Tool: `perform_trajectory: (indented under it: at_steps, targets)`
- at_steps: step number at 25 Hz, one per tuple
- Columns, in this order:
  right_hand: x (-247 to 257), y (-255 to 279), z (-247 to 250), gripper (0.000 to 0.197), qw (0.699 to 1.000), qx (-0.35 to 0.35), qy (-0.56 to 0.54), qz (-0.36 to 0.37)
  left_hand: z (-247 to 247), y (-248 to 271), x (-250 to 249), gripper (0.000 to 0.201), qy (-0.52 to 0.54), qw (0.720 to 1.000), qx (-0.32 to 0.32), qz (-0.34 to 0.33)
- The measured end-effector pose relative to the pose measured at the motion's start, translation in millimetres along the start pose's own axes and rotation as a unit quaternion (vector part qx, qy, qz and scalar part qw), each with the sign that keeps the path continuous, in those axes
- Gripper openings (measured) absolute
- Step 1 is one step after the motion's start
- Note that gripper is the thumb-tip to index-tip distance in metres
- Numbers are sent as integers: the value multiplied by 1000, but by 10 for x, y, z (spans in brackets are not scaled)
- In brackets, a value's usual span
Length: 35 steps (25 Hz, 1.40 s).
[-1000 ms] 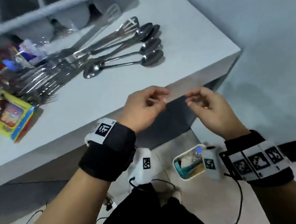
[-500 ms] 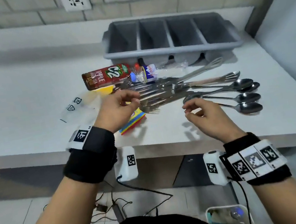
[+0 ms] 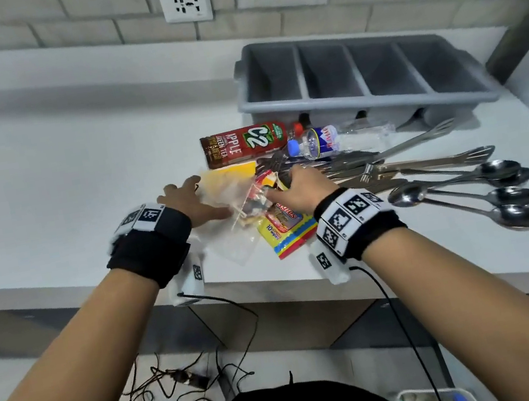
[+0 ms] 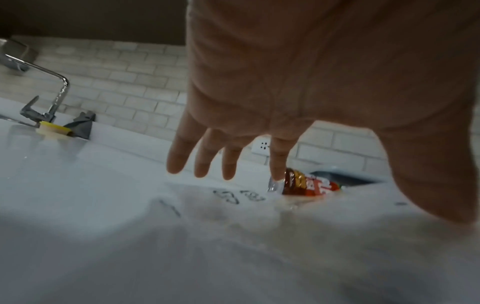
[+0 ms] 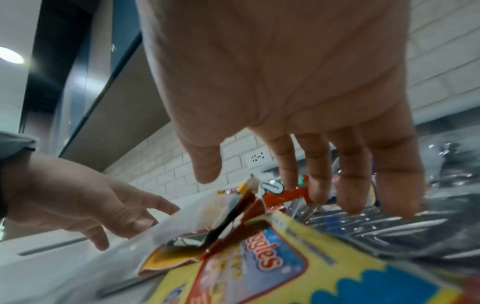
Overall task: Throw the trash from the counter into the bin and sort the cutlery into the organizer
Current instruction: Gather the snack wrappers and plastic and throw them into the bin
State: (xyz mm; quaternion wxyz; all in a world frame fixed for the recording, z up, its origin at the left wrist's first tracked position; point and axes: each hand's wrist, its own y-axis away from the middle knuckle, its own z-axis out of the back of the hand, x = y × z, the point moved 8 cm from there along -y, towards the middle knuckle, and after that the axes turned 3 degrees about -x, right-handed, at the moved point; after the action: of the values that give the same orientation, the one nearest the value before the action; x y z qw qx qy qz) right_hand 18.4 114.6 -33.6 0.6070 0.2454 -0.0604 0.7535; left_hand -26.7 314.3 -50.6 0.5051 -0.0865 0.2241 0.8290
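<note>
A pile of trash lies on the white counter point(image 3: 48, 200): a clear plastic bag point(image 3: 239, 246), a yellow snack wrapper point(image 3: 290, 231), a torn brown wrapper point(image 5: 233, 216), a C2 apple tea bottle point(image 3: 244, 144) and a crushed water bottle point(image 3: 319, 141). My left hand point(image 3: 203, 197) hovers flat over the clear bag point(image 4: 233, 198) with its fingers spread, gripping nothing. My right hand point(image 3: 288, 186) reaches over the wrappers with its fingers straight and the thumb apart point(image 5: 288, 174), just above the yellow wrapper point(image 5: 285, 267). Forks, knives, tongs point(image 3: 440, 160) and spoons point(image 3: 498, 198) lie to the right. The grey organizer point(image 3: 360, 95) stands behind.
The organizer's compartments hold nothing. A wall socket point(image 3: 185, 3) sits on the brick wall. A tap point(image 4: 49, 92) and a yellow sponge point(image 4: 53, 128) are far left. A white-rimmed bin point(image 3: 425, 395) and loose cables point(image 3: 187, 375) are on the floor below the counter edge.
The head view has swung up from the floor to the counter. Both hands have moved forward from the counter edge onto the trash pile, and their curled fingers have straightened.
</note>
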Motion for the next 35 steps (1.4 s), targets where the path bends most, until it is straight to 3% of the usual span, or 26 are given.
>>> perform_trajectory:
  at_steps: [3, 6, 9, 11, 14, 17, 22, 26, 28, 30, 33, 35]
  targets:
    - [73, -145, -139, 81, 999, 13, 11, -37, -100, -120, -1, 110, -21, 999, 41, -22]
    - [127, -237, -213, 80, 998, 12, 7, -67, -68, -227, 69, 120, -32, 999, 31, -13]
    - [86, -275, -217, 59, 995, 12, -5, -94, -84, -272, 28, 118, -31, 999, 30, -22]
    - [68, -302, -215, 32, 993, 7, -34, -108, -70, -271, 17, 106, -20, 999, 28, -24]
    - [60, -326, -194, 16, 987, 8, -91, -128, -11, -249, -8, 63, -32, 999, 18, -38]
    - [24, -289, -142, 32, 973, 1, -178, -149, -27, -168, -66, 39, -39, 997, 31, -58]
    - [-143, -173, 67, 55, 959, -52, -223, -168, 31, -23, -115, 35, -17, 996, 46, -75]
    - [-330, -10, 353, 49, 957, -105, -228, -147, 175, 128, -280, 21, 145, 985, 43, -83]
    - [-508, 134, 547, 30, 941, -147, -270, -143, 134, 271, -507, 20, 239, 964, 60, -96]
    - [-791, 365, 744, 17, 922, -183, -306, -152, -6, 465, -819, 37, 296, 944, 89, -116]
    - [-1419, 862, 909, 9, 887, -229, -353, -190, -342, 801, -1304, 34, 311, 929, 126, -158]
    - [-1958, 1337, 912, 7, 848, -261, -397, -233, -721, 1065, -1671, 30, 299, 922, 164, -183]
